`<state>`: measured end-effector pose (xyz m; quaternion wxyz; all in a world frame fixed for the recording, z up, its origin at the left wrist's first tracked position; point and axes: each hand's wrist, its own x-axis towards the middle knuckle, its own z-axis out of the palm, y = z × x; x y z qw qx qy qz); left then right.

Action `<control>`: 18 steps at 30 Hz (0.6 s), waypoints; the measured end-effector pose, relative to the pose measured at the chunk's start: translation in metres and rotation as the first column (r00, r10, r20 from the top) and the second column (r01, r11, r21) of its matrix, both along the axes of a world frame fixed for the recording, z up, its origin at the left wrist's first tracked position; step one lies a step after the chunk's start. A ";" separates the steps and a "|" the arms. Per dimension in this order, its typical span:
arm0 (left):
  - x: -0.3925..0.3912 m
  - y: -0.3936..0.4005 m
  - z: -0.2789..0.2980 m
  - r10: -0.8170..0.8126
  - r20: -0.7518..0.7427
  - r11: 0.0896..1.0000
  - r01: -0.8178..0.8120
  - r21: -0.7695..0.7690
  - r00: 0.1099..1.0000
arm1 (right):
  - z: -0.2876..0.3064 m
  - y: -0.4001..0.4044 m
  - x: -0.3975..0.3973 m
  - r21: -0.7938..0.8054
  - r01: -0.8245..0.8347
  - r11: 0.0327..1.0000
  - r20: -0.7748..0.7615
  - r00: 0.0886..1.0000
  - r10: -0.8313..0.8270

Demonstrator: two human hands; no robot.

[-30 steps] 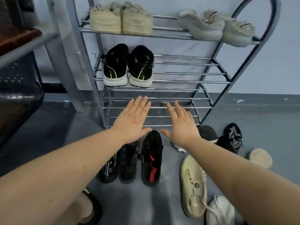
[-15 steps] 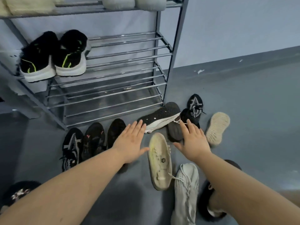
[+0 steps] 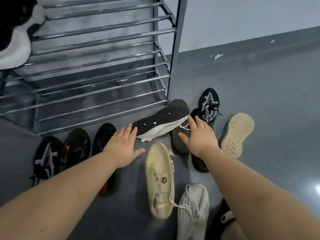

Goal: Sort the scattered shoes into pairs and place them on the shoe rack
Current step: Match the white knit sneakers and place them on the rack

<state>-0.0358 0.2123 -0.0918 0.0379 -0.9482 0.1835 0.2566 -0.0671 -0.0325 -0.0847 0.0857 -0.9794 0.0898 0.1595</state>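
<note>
Below, both hands (image 3: 162, 142) spread flat, empty, over shoe-strewn grey floor (image 3: 259, 94).

Both bare forearms reach forward and down from the lower edge of the view, the left from about 7 o'clock, the right from about 5 o'clock, converging toward the centre. The left hand (image 3: 123, 146) is flat, palm down, fingers straight and close together pointing toward 1 o'clock, thumb splayed out toward 3 o'clock. The right hand (image 3: 200, 138) is also palm down, fingers straight and slightly spread toward 11 o'clock, thumb pointing toward 9 o'clock. Neither hand grips anything.
</note>
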 end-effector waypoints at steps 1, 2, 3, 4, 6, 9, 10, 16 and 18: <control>0.009 0.002 -0.005 0.018 -0.012 1.000 -0.018 0.003 1.000 | -0.005 0.000 0.013 0.002 -0.004 1.000 -0.001 1.000 0.004; 0.018 0.003 -0.010 0.040 -0.023 0.999 -0.040 0.001 0.999 | -0.011 0.000 0.026 0.004 -0.011 1.000 -0.005 1.000 0.011; 0.027 0.003 -0.015 0.062 -0.033 0.998 -0.062 -0.004 0.998 | -0.017 -0.001 0.039 0.007 -0.019 1.000 -0.012 1.000 0.019; 0.035 0.002 -0.018 0.081 -0.038 0.997 -0.081 -0.013 0.996 | -0.022 -0.002 0.050 0.008 -0.028 1.000 -0.020 0.999 0.029; 0.053 -0.001 -0.030 0.120 -0.059 0.992 -0.123 -0.037 0.991 | -0.034 -0.006 0.074 0.000 -0.055 0.998 -0.046 0.997 0.055; 0.074 -0.008 -0.050 0.188 -0.120 0.976 -0.199 -0.085 0.975 | -0.051 -0.009 0.099 -0.006 -0.083 0.997 -0.079 0.993 0.082; 0.079 -0.011 -0.058 0.215 -0.153 0.967 -0.233 -0.106 0.964 | -0.058 -0.010 0.107 0.003 -0.078 0.997 -0.092 0.993 0.078; 0.097 -0.026 -0.087 0.306 -0.332 0.899 -0.386 -0.209 0.892 | -0.088 -0.008 0.133 0.239 0.168 0.956 -0.198 0.973 -0.122; 0.097 -0.027 -0.091 0.327 -0.330 0.887 -0.408 -0.216 0.885 | -0.091 -0.005 0.131 0.335 0.249 0.909 -0.170 0.965 -0.202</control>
